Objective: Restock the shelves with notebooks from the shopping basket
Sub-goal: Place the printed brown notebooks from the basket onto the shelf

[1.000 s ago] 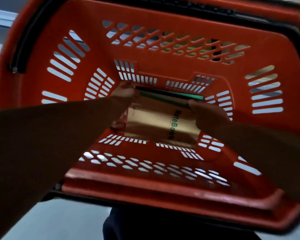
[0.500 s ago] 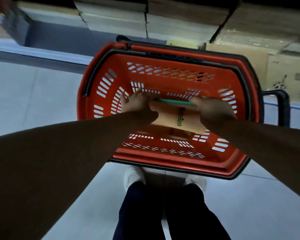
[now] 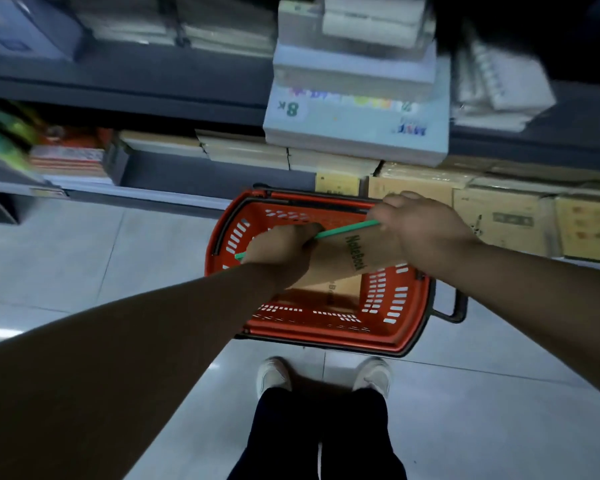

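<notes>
Person standing over a red slotted plastic shopping basket (image 3: 326, 330) on the grey tiled floor (image 3: 84, 265), right in front of the shelves. Both bare hands are on one brown kraft-paper notebook w/ green spine (image 3: 354, 258), "NoteBook" printed on the cover. It's held tilted just above the basket, green edge toward the shelves. Left grip (image 3: 281, 251) is clenched round the notebook's left end, fingers curled over the green edge. Right grip (image 3: 420, 230) is clasping the right end, knuckles up. Another brown notebook (image 3: 340, 289) lies flat in the basket's btm. On the shelf above, a pale stack of paper pads marked "8K" (image 3: 357, 123). Lower shelf has tan notebook stacks (image 3: 250, 150), and brown cardboard boxes (image 3: 506, 216) sit to the right. White shoes (image 3: 274, 375) are just short of the basket.
</notes>
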`<state>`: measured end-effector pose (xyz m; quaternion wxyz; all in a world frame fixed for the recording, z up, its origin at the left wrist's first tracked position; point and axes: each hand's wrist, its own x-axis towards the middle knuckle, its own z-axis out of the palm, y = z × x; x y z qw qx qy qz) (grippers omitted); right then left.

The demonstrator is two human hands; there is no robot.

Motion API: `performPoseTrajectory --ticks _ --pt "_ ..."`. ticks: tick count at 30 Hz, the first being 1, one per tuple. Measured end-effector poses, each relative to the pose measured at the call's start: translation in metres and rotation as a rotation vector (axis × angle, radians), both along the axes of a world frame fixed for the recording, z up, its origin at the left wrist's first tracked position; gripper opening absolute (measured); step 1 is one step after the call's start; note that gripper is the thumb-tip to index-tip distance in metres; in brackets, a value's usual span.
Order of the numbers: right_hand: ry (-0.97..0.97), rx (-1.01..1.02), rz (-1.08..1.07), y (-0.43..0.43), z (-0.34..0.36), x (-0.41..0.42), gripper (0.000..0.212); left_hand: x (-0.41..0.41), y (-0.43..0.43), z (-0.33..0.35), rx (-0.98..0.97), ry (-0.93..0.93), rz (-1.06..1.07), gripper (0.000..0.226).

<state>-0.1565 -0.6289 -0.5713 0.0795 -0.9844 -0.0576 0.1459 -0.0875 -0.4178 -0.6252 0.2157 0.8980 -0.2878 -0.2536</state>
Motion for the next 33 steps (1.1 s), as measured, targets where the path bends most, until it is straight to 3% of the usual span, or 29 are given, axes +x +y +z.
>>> performPoseTrajectory --ticks 3,7,13,16,20,25,30,33 --pt "-0.094 0.062 -0.057 -0.002 0.051 0.008 0.027 -0.003 0.006 0.051 -0.083 -0.053 0.048 0.029" --pt "-0.242 0.171 -0.079 0.002 0.115 0.005 0.032 -0.009 0.010 0.112 -0.118 -0.051 0.045 0.026" --pt "-0.398 0.321 -0.304 0.008 0.189 0.000 0.077 -0.008 0.010 0.196 -0.210 0.027 0.121 0.026" --pt "-0.434 0.293 -0.386 0.007 0.223 -0.001 0.086 -0.007 0.009 0.237 -0.256 0.016 0.139 0.022" --pt "-0.426 0.095 -0.495 -0.006 0.270 -0.002 0.071 -0.001 0.006 0.289 -0.409 0.009 0.201 0.009" --pt "-0.490 -0.012 -0.536 -0.025 0.335 -0.009 0.041 0.000 0.003 0.351 -0.583 0.037 0.290 0.016" --pt "-0.541 0.152 -0.619 -0.037 0.383 -0.023 0.031 -0.010 -0.003 0.396 -0.704 0.057 0.315 0.018" --pt "-0.608 0.490 -0.723 -0.045 0.401 -0.028 0.021 -0.018 -0.009 0.416 -0.750 0.106 0.377 0.017"
